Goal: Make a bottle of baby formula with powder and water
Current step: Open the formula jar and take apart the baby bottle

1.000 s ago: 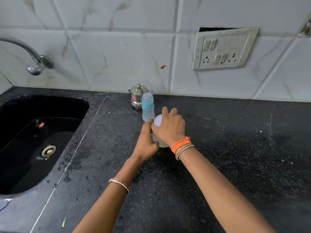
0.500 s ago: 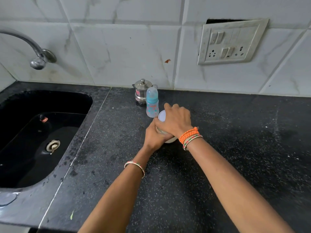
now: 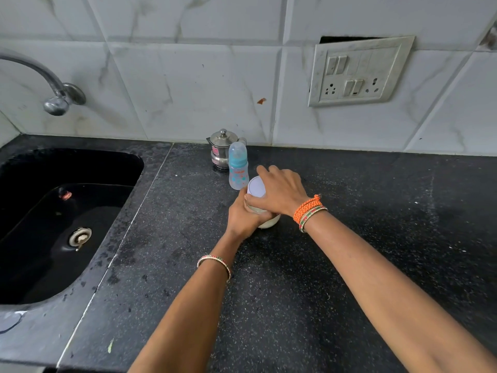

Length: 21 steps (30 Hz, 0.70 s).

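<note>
Black counter (image 3: pixel 349 265): baby bottle (image 3: pixel 237 168) just behind held white jar (image 3: pixel 256 195).

1. Baby bottle (image 3: pixel 238 168): small, clear plastic with teal print and a teal collar, clear dome cap on. Stands upright on the counter, just beyond the left hand (image 3: pixel 246 216) and just left of the right hand's (image 3: pixel 282 191) fingertips. Whether it touches either hand can't be told.
2. Powder jar (image 3: pixel 262 208): white, round, pale lid (image 3: pixel 256 187) on top. Sits on the counter between both hands; left hand wraps its near side, right hand covers the lid from above. Mostly hidden.
</note>
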Available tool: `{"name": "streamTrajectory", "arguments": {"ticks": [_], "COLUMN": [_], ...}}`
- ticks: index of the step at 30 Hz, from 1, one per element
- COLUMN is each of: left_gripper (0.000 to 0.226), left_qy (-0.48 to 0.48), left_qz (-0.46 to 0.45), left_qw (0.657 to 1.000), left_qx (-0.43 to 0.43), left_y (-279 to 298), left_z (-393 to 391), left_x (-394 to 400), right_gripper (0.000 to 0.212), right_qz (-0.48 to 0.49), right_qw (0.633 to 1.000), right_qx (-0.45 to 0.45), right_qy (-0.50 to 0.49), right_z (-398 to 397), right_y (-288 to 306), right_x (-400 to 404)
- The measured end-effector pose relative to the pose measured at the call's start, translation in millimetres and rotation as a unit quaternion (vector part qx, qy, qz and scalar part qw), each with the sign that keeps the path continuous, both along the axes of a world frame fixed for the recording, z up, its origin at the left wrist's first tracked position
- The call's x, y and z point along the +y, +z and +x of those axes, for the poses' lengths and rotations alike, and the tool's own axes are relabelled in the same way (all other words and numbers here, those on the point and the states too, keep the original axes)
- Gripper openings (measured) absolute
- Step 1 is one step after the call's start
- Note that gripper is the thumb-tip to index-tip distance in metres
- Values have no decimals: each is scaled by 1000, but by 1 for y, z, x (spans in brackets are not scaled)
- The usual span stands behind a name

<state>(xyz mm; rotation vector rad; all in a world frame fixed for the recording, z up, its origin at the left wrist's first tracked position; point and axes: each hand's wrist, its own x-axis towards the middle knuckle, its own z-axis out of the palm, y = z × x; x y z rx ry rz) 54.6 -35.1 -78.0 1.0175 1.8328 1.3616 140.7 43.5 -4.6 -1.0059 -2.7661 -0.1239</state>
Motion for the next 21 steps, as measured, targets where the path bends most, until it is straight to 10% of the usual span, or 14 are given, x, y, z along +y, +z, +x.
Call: {"name": "streamTrajectory", "arguments": {"ticks": [21], "left_gripper": [102], "left_qy": [-87], "left_qz": [-62], "left_qw": [994], "left_qx": [18], "left_y": [-5], "left_z": [-22], "left_x": [12], "right_gripper": [61], "right_qz": [-23], "right_qw": [997], "right_qx": [-39], "right_qy": [62], "right_z": [4], "right_y": [11], "right_x": [11]}}
